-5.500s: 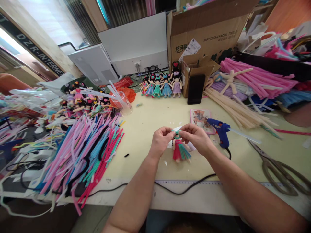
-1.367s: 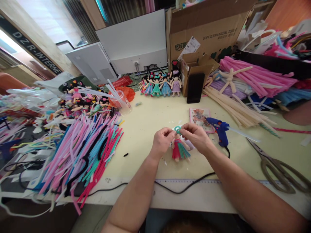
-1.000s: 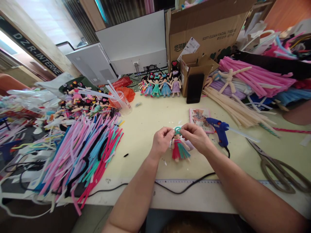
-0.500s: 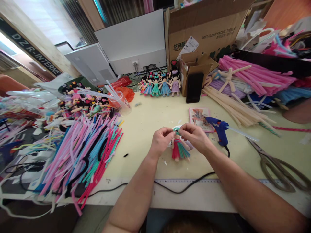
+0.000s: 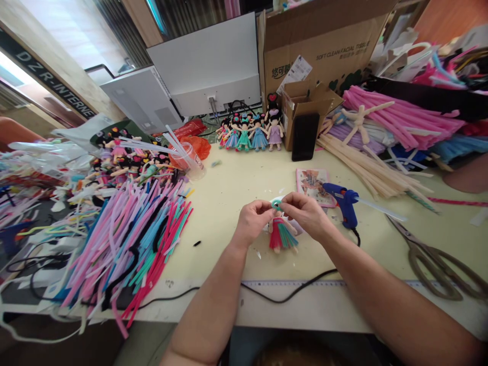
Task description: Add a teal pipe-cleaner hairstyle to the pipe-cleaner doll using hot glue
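My left hand [image 5: 252,221] and my right hand [image 5: 306,215] meet over the middle of the pale yellow table [image 5: 229,193]. Both pinch a small teal pipe-cleaner coil [image 5: 276,204] at the top of a little doll [image 5: 282,235] with a red and teal skirt. The doll hangs just below my fingertips, close above the table. Its head is hidden behind my fingers.
A heap of coloured pipe cleaners [image 5: 129,239] fills the left. A blue glue gun [image 5: 343,202] and a pink card [image 5: 314,183] lie right of my hands, big scissors [image 5: 434,259] further right. Finished dolls [image 5: 249,134], a phone [image 5: 303,137] and cardboard boxes [image 5: 324,46] stand behind. A black cable [image 5: 290,295] crosses a ruler at the near edge.
My hands have stayed pinched on the teal coil above the doll, with only small finger movements. The view has shifted slightly.
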{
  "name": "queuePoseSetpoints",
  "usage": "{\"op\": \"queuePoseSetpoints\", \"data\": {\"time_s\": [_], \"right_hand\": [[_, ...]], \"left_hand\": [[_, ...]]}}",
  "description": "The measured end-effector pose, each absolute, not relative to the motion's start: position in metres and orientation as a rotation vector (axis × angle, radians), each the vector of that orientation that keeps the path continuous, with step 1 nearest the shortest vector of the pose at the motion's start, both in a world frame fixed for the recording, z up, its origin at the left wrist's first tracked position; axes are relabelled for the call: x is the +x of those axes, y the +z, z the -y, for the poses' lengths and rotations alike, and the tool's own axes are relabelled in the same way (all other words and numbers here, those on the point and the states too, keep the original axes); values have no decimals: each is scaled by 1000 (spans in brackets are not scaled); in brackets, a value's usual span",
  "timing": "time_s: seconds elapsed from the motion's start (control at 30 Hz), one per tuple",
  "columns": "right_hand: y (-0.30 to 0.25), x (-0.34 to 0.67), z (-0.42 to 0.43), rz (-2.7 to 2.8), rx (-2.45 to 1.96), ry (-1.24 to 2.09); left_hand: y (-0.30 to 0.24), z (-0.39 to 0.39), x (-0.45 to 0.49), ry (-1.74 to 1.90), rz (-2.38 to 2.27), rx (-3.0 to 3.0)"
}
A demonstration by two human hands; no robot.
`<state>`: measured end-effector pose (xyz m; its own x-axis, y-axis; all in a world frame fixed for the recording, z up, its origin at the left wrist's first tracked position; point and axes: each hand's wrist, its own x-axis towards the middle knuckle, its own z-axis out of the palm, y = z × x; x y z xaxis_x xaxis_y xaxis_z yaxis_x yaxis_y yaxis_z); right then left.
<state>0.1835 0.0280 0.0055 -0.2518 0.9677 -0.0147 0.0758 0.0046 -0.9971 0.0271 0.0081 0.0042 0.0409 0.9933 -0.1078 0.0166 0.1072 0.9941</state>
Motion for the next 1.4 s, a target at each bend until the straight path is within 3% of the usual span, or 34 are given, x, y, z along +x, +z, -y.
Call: {"op": "queuePoseSetpoints", "data": {"time_s": [0.5,1.4], "right_hand": [[9,185,-30,1357,-1145,1586],[3,184,-29,1389,-1175,1540]], "left_hand": [[7,-10,26,1107,-1247,1108],[1,-11,27,1105,-1230,1056]]}}
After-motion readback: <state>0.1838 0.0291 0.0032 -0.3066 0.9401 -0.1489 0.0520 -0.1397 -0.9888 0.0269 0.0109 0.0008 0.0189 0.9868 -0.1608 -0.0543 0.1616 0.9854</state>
